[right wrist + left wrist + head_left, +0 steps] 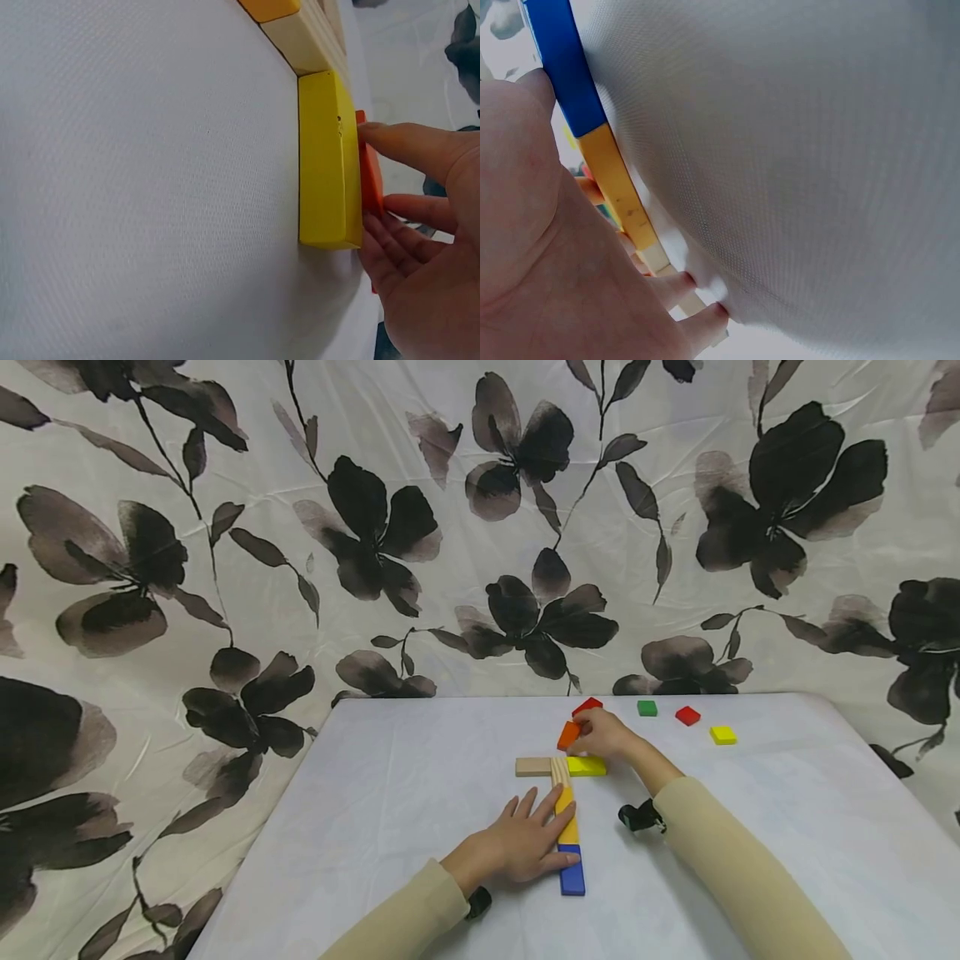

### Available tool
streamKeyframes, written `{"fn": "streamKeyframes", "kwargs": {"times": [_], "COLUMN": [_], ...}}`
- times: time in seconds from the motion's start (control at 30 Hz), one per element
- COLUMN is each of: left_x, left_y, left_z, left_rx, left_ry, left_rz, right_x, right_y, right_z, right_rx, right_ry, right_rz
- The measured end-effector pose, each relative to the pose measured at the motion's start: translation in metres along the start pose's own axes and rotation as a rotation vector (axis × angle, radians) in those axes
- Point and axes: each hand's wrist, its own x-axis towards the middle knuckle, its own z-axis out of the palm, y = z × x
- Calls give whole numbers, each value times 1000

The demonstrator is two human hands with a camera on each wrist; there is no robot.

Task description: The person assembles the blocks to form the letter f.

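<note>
Pinched between the thumb and fingers of the right hand (602,732), an orange block (568,737) stands just beyond a long yellow block (587,767); whether those two touch is hard to tell, even from the right wrist view. The left hand (520,846) grips nothing: its fingers are spread and extended, reaching over an amber block (568,827), with the thumb over a blue block (572,878). Amber and blue join end to end in a column, topped by a pale wooden block (559,772). A tan block (532,767) extends left from that top, the long yellow one right. Near the far edge of the white table (405,827), a green block (647,708), a red block (687,716) and a square yellow block (723,735) lie apart.
</note>
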Motion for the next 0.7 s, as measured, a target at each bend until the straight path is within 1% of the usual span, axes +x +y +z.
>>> {"fn": "streamKeyframes", "kwargs": {"times": [0.23, 0.43, 0.7], "left_x": [-6, -10, -6], "left_y": [3, 5, 3], "left_z": [-7, -8, -8], "left_rx": [3, 5, 9], "left_ry": [-7, -11, -21], "left_rz": [-1, -2, -6], "right_x": [0, -4, -2], "right_y": [0, 0, 0], "right_z": [2, 5, 6], "right_rx": [38, 83, 106], "right_ry": [10, -4, -9], "right_rz": [7, 19, 14]}}
